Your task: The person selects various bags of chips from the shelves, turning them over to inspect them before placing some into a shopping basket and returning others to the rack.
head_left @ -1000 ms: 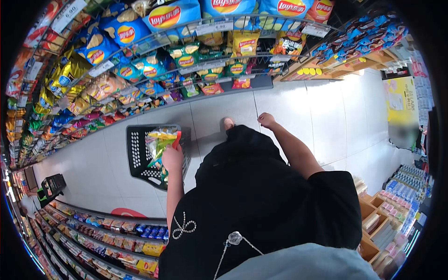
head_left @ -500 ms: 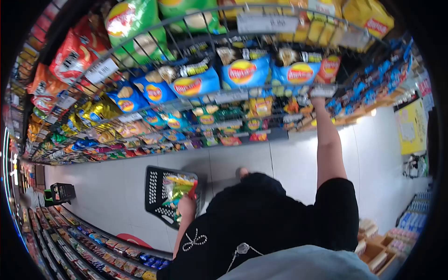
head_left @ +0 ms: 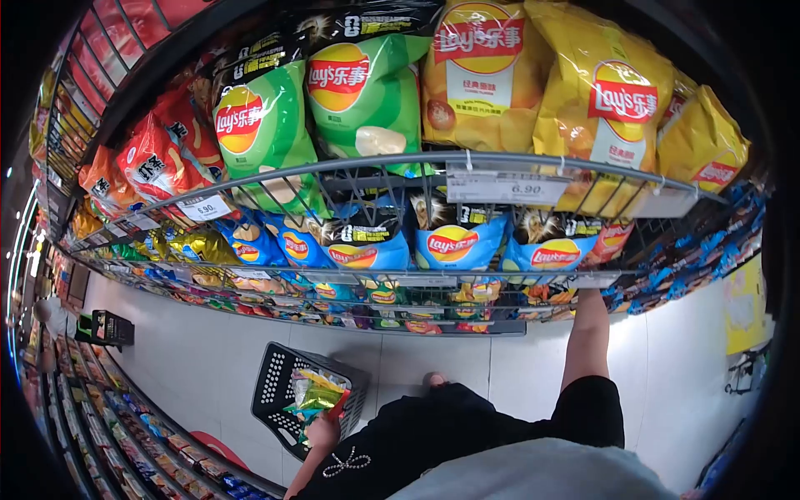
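Note:
A dark grey shopping basket [head_left: 268,387] with a perforated wall hangs low on my left side, snack bags [head_left: 321,390] in gold, green and red inside it. My left hand [head_left: 322,433] is closed at the basket's near edge, apparently round its handle, which the hand hides. My right arm stretches forward to the shelf, where my right hand [head_left: 591,297] goes behind a price tag strip [head_left: 596,281]; its fingers are hidden. Nearest to it are a red chip bag [head_left: 611,242] and a blue Lay's chip bag [head_left: 554,250].
Wire shelves hold green chip bags [head_left: 260,137] and yellow chip bags [head_left: 608,100] on the upper tier. A lower snack rack [head_left: 150,417] runs along the left. Farther off, a person [head_left: 57,321] stands beside another dark basket [head_left: 112,327]. A yellow sign [head_left: 744,308] is at the right.
My view has tilted up, so the upper chip bags show more fully and the basket sits lower. My right hand stays at the same shelf spot; my left hand stays at the basket.

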The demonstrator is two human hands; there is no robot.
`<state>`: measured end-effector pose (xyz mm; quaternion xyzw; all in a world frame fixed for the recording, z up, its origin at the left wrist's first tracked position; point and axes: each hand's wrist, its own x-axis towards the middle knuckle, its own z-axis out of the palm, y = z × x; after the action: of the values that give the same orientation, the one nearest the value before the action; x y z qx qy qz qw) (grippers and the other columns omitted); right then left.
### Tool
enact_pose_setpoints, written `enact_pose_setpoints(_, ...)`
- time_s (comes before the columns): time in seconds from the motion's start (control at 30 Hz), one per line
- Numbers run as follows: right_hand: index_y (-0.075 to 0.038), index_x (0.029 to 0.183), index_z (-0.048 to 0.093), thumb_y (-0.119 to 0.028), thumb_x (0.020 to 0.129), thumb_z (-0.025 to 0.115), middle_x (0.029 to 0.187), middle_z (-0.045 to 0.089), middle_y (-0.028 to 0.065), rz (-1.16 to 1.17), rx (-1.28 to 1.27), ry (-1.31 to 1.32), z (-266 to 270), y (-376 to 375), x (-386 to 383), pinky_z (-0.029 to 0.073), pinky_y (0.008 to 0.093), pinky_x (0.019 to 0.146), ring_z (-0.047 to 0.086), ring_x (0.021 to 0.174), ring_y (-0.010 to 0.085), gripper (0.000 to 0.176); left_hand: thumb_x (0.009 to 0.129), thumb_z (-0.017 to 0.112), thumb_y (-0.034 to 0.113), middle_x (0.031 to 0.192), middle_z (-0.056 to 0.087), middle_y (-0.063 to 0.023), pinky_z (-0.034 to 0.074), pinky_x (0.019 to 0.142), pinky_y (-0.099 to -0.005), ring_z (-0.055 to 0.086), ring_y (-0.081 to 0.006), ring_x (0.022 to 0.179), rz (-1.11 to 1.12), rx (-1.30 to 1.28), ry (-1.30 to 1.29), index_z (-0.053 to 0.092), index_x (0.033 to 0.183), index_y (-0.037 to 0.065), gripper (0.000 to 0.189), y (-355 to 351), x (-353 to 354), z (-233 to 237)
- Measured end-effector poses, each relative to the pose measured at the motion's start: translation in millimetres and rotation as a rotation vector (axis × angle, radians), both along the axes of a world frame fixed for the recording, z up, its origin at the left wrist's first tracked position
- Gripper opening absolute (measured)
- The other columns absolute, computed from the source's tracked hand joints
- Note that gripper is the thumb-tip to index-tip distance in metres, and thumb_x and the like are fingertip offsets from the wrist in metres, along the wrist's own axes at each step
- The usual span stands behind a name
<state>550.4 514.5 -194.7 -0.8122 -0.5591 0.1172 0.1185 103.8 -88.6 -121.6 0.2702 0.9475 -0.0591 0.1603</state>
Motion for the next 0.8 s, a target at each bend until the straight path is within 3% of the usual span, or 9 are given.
enact_pose_setpoints(0.3,-0.005,0.114,0.044,-0.020,0.082,0.045,0.108,0.050,0.0116,-0.189,0.259,0.405,-12.5,2.8,-3.0,0.043,0.0368,0.079,0.049,0.097,0.0225,0.035,0.080,0.046,0.031,0.067,0.059,-0.0205,0.046,0.059,-0.0464,0.059,-0.0361,0.063,0.021,-0.034,-0.023,0.047,0.081,0.003,0.028,3.7,0.3,4.4)
enact_pose_setpoints(0.57,-0.004,0.116,0.041,-0.018,0.083,0.046,0.110,0.048,0.0108,-0.229,0.658,1.374,0.7,-47.3,-43.3,0.043,0.0355,0.079,0.048,0.097,0.0212,0.036,0.081,0.046,0.029,0.067,0.059,-0.0202,0.046,0.059,-0.0458,0.059,-0.0364,0.062,-0.006,-0.013,-0.052,0.045,0.085,0.002,0.028,1.4,-4.0,-0.3)
enact_pose_setpoints(0.63,-0.004,0.116,0.040,-0.017,0.083,0.046,0.111,0.047,0.0106,-0.212,0.639,1.465,9.0,-71.1,-57.3,0.043,0.0352,0.079,0.047,0.097,0.0208,0.036,0.080,0.046,0.028,0.066,0.059,-0.0201,0.046,0.058,-0.0464,0.059,-0.0360,0.062,-0.028,-0.007,-0.041,0.045,0.085,0.003,0.026,3.3,-2.5,4.0)
enact_pose_setpoints(0.67,-0.003,0.120,0.032,-0.009,0.084,0.049,0.111,0.043,0.0090,-0.321,0.527,1.457,31.3,-93.8,-69.6,0.042,0.0311,0.080,0.045,0.096,0.0179,0.041,0.079,0.047,0.027,0.066,0.059,-0.0201,0.046,0.058,-0.0466,0.059,-0.0359,0.062,-0.036,-0.015,-0.028,0.045,0.085,0.003,0.025,2.4,-3.1,0.6)
enact_pose_setpoints(0.73,-0.003,0.121,0.032,-0.010,0.086,0.047,0.110,0.044,0.0101,-0.174,0.601,1.466,29.2,-117.4,-72.1,0.043,0.0308,0.079,0.046,0.095,0.0180,0.039,0.077,0.048,0.026,0.071,0.060,-0.0193,0.047,0.060,-0.0458,0.060,-0.0351,0.065,-0.032,-0.061,-0.053,0.046,0.089,0.003,0.026,-0.9,-6.9,-7.0)
enact_pose_setpoints(0.8,-0.002,0.118,0.034,-0.010,0.088,0.044,0.110,0.046,0.0119,-0.180,0.619,1.448,43.9,-144.8,-78.7,0.042,0.0287,0.079,0.047,0.094,0.0180,0.032,0.074,0.051,0.026,0.079,0.060,-0.0185,0.047,0.064,-0.0440,0.060,-0.0340,0.072,-0.097,-0.159,-0.135,0.047,0.093,0.004,0.029,-2.6,-15.6,-11.3)
